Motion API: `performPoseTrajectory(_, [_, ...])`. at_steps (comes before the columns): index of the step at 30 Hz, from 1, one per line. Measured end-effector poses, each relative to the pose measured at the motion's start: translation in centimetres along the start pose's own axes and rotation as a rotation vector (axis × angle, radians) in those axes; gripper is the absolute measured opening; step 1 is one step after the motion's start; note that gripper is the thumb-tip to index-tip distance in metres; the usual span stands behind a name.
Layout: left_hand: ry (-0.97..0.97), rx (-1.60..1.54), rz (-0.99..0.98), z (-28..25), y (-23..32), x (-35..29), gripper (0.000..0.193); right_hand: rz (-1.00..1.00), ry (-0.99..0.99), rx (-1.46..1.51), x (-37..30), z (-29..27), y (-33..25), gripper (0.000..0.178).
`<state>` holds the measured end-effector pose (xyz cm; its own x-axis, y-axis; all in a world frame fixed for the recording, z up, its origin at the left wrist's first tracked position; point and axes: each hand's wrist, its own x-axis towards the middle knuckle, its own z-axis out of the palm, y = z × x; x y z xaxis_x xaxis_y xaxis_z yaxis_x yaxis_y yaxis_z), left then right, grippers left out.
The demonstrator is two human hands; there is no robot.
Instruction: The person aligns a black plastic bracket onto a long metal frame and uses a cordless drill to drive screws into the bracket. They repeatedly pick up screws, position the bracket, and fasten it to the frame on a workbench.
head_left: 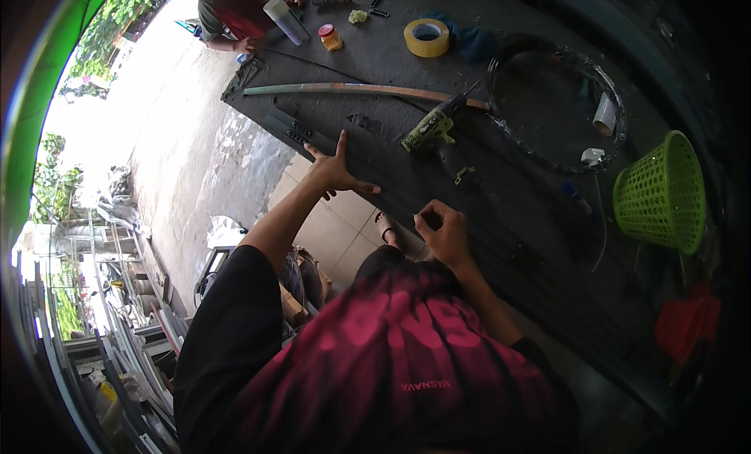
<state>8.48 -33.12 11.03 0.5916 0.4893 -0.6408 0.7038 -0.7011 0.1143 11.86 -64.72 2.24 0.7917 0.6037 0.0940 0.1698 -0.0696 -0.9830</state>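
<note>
Spreading left grip (332, 172) wide, apparently empty, near table (368, 61) strips (279, 121); curling right grip (447, 231), perhaps around something, cannot tell; best steady strips evenly.

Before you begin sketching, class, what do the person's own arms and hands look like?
The left hand and right hand are ungloved. Loose, dark sleeves leave the forearms uncovered, with no watch visible. The sleeves belong to a dark shirt with pinkish-red colouring and lighter lettering.

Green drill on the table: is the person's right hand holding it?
No, the green drill lies on the dark table, apart from the right hand.
</note>
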Motion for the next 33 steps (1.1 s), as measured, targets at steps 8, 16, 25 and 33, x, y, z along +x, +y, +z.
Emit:
performPoseTrajectory(8, [-0.002, -0.006, -0.077, 0.1, 0.6, 0.4, 0.187, 0.035, -0.023, 0.001, 0.1, -0.4, -0.7, 0.018])
performPoseTrajectory(16, [-0.069, -0.071, -0.055, 0.4, 0.1, 1.3, 0.189, 0.023, -0.017, 0.021, 0.2, -0.6, -0.6, 0.017])
performPoseTrajectory(25, [-0.074, -0.14, -0.077, 0.8, -0.1, 1.3, 0.191, 0.096, -0.063, 0.001, 0.3, -0.6, -1.1, 0.016])
performPoseTrajectory(33, [-0.065, -0.194, -0.04, 1.0, -0.4, 1.1, 0.192, 0.129, -0.068, -0.002, 0.3, -0.7, -1.3, 0.017])
